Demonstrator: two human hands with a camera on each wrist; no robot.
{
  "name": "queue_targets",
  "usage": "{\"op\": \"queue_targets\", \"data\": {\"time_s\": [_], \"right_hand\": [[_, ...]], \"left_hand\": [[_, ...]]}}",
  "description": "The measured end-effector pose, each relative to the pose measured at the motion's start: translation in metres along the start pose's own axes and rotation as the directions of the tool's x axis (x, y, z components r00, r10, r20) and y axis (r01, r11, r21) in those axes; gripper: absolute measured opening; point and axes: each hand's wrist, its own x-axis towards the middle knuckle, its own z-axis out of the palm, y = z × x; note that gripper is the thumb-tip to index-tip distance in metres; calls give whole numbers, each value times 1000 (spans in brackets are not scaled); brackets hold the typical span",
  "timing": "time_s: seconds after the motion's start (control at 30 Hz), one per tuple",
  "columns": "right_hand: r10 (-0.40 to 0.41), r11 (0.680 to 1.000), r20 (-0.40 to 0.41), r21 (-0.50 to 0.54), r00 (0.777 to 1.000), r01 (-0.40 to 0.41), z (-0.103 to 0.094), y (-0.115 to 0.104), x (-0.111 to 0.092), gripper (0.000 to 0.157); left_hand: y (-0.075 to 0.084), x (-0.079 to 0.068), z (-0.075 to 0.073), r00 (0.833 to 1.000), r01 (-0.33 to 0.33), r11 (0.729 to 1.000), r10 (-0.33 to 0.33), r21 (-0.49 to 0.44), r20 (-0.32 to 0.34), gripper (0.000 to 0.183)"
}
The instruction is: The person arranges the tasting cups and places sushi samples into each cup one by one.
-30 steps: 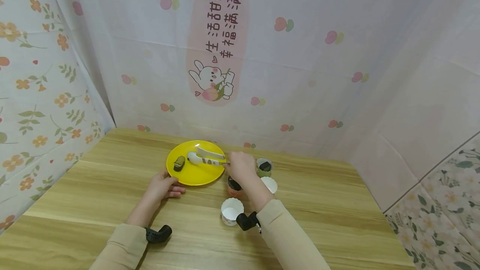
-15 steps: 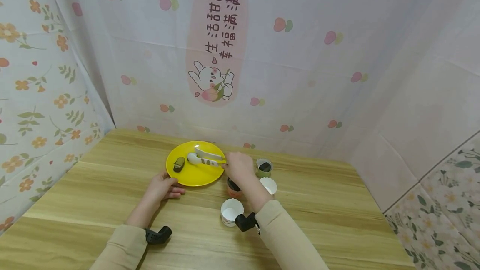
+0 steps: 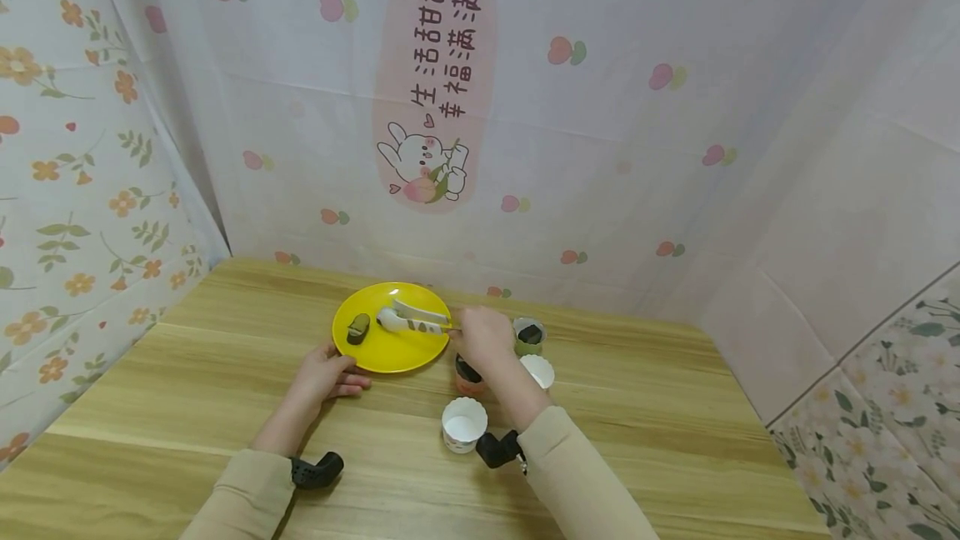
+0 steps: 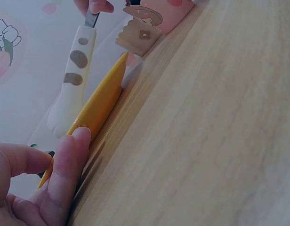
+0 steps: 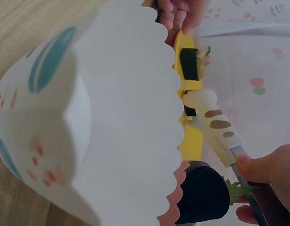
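My right hand (image 3: 483,338) pinches the cat-paw tongs (image 3: 408,319), their long axis pointing toward nine o'clock at the sushi piece (image 3: 358,327), while my left hand (image 3: 324,375) rests with relaxed fingers on the yellow plate (image 3: 390,352) rim at seven o'clock

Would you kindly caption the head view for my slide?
Left hand steadies the yellow plate while the right hand holds paw-tipped tongs over it.

The plate (image 3: 390,352) is yellow. The tongs (image 3: 411,320) are white with brown spots. The paper cup (image 3: 463,424) is white. The counter (image 3: 637,407) is light wood.
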Motion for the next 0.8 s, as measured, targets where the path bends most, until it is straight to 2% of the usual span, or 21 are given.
{"op": "queue_targets", "data": {"time_s": [0.5, 0.8], "right_hand": [[-8, 998, -67, 55, 998, 12, 2, 9, -11, 12], [-15, 998, -137, 59, 990, 24, 4, 15, -18, 12]], "left_hand": [[0, 1, 0, 1000, -6, 1000, 6, -3, 6, 53], [0, 1, 0, 1000, -1, 1000, 1, -7, 8, 51]]}}
